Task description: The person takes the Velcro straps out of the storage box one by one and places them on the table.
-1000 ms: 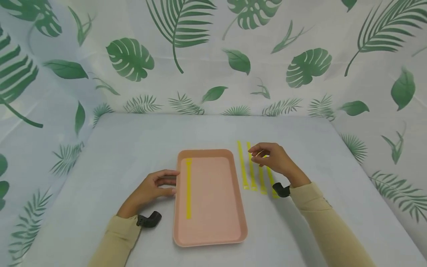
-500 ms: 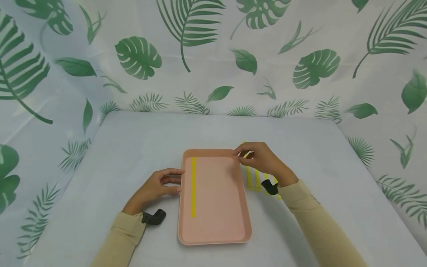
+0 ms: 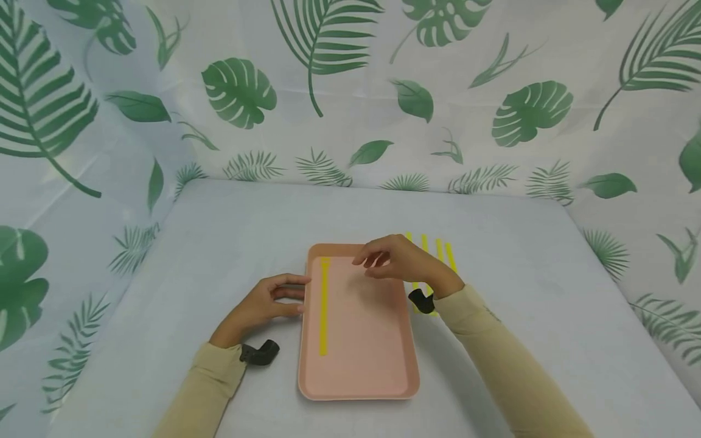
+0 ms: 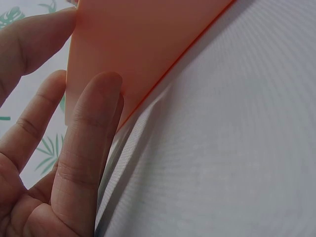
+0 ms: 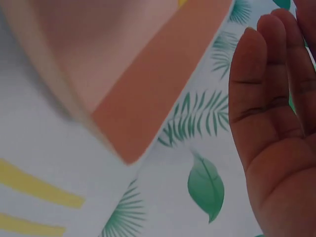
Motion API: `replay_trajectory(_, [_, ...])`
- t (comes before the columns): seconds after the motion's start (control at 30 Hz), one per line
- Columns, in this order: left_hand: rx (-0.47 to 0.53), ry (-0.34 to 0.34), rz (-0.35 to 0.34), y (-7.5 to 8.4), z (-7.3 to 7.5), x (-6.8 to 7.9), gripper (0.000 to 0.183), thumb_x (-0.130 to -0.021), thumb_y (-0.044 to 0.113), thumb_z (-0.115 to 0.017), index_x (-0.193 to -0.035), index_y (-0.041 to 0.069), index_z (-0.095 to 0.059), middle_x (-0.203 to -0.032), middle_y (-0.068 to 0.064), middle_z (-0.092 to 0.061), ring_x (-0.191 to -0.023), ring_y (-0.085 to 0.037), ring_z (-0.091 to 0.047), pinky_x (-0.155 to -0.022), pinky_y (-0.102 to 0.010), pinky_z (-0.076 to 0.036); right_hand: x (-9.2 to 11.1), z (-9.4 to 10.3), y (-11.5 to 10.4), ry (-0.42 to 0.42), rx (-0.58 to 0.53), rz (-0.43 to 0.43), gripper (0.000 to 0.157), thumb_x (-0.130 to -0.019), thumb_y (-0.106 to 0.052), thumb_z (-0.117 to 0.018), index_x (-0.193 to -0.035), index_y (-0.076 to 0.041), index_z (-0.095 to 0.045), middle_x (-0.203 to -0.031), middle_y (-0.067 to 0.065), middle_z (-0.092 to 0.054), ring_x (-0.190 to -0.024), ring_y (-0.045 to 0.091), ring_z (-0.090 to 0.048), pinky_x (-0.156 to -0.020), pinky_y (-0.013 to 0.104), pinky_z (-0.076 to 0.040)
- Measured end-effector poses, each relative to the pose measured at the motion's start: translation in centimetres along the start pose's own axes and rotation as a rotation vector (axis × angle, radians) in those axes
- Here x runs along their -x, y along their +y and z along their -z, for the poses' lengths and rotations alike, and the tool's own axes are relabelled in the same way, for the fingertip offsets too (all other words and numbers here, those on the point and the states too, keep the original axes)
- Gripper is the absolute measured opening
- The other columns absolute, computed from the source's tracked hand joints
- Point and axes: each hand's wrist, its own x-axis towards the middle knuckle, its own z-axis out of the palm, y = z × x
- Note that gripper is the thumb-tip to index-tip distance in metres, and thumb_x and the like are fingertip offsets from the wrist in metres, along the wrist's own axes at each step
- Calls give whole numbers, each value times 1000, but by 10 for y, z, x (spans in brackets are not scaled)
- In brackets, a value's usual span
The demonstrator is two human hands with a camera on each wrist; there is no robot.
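A pink rectangular tray (image 3: 361, 371) lies lengthwise on the table. Inside it, along the left side, is one flat yellow strip (image 3: 324, 310) with a wider far end. My left hand (image 3: 268, 307) rests its fingertips against the tray's left edge; up close in the left wrist view, the thumb (image 4: 86, 148) is beside the tray's outer wall. Above the upper right part of the tray hovers my right hand (image 3: 397, 258), its fingers loosely bent and no object visible in them. Several more yellow strips (image 3: 450, 255) lie right of the tray, partly hidden by the right hand and wrist.
White cloth covers the table (image 3: 509, 255). A hanging cloth with green leaf prints (image 3: 339, 85) encloses the back and sides. Each wrist wears a small black camera, such as the left camera (image 3: 260, 353).
My right hand has moved left, from over the loose strips to above the tray. The left hand stays at the tray's edge. The head view has shifted slightly.
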Motion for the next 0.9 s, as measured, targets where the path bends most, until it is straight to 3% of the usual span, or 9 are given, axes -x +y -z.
replay_trajectory(0.23, [15, -13, 5, -2, -2, -3, 60, -94, 2, -84, -148, -8, -59, -147, -28, -63, -130, -40, -66, -98, -28, -60, -20, -12, 7, -138, -30, 6, 22, -95, 11, -74, -115, 5, -78, -116, 12, -78, -103, 28, -74, -92, 37, -64])
replay_trajectory(0.4, [20, -10, 14, 0, -1, -4, 60, -94, 1, -83, -148, -8, -59, -145, -28, -64, -130, -41, -66, -97, -27, -60, -33, -23, 9, -185, 36, 0, 25, -95, 9, -72, -114, -4, -81, -116, 3, -79, -103, 17, -73, -93, 31, -63])
replay_trajectory(0.53, [20, -18, 12, 1, 0, -4, 60, -94, 1, -83, -148, -8, -59, -145, -28, -64, -130, -40, -66, -97, -27, -60, -43, -33, 12, -232, 47, 35, 24, -96, 8, -73, -114, -4, -82, -114, 4, -79, -102, 18, -72, -93, 32, -63])
replay_trajectory(0.7, [24, -20, 15, 0, 1, -4, 60, -94, 2, -84, -148, -9, -59, -144, -27, -65, -128, -36, -68, -96, -28, -61, -55, -46, 17, -290, 32, 53, 20, -97, 5, -74, -114, -3, -82, -112, 4, -79, -98, 12, -68, -95, 29, -60])
replay_trajectory(0.9, [38, -5, 30, 1, 2, -2, 61, -92, 2, -85, -147, -8, -60, -140, -26, -67, -122, -24, -70, -93, -27, -62, -66, -58, 19, -347, -76, 15, 24, -94, 12, -69, -113, 2, -80, -111, 9, -78, -94, 11, -65, -94, 26, -58])
